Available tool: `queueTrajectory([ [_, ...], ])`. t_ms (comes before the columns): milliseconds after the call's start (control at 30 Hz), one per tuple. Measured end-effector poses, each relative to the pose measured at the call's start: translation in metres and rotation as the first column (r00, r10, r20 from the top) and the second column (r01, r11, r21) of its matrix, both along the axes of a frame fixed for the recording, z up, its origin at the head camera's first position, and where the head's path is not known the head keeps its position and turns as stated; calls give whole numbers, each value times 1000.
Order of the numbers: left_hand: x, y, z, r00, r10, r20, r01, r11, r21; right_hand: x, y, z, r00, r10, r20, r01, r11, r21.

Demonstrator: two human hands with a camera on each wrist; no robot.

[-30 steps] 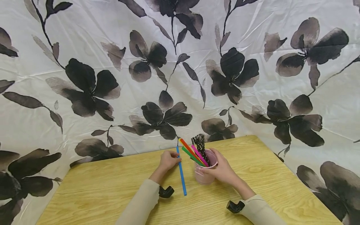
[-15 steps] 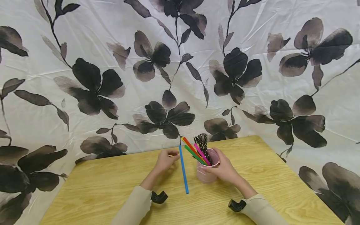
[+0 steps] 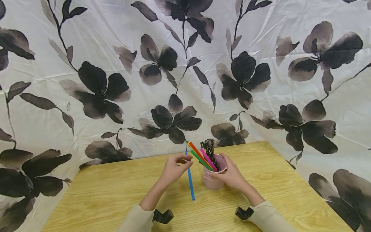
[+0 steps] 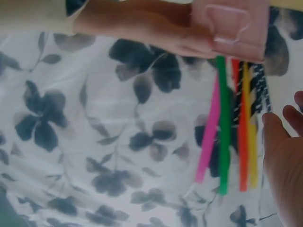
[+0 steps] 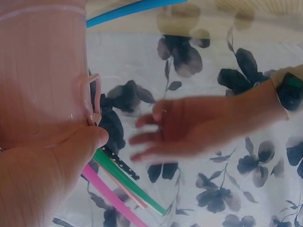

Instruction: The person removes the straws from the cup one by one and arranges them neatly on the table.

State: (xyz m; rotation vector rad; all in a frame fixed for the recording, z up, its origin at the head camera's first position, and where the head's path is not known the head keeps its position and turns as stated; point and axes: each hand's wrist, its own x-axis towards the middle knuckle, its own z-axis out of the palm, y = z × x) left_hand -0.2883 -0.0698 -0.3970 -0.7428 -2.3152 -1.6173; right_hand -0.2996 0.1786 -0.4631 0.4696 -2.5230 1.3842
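Note:
My right hand (image 3: pixel 234 175) grips a pink cup (image 3: pixel 213 184) by its rim and side, thumb toward the front. Out of the cup lean a green straw (image 3: pixel 200 159), an orange straw (image 3: pixel 195 149), a yellow one, a pink straw (image 3: pixel 207 158) and several black straws with white dots (image 3: pixel 208 145). On the table to the cup's left lies a blue straw (image 3: pixel 191 188). My left hand (image 3: pixel 174 169) overlaps its upper part in the head view, fingers loosely bent and holding nothing, with fingertips near the straws in the cup. The right wrist view shows a small handle (image 5: pixel 94 97) on the cup.
A wooden table (image 3: pixel 110 190) spans the lower head view. Behind it hangs a white cloth (image 3: pixel 139 19) printed with dark flowers. Dark wrist-worn devices sit below each hand, such as the one by the left cuff (image 3: pixel 163 216).
The left hand has come off the blue straw and risen, moving right toward the straws in the cup. The blue straw stays on the table. The right hand keeps its grip on the cup.

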Motion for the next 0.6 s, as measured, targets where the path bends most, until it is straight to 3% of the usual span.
queueTrajectory([
  [200,-1,10,-1,998,6,-58,-3,999,43,0,0,0,1000,5,-2,-5,1000,-12],
  [400,4,23,7,996,3,-88,2,999,54,0,0,2,1000,-3,-5,3,1000,-12],
  [600,27,33,28,994,23,-106,-13,995,99,1,-2,1,1000,11,17,-10,999,-37],
])
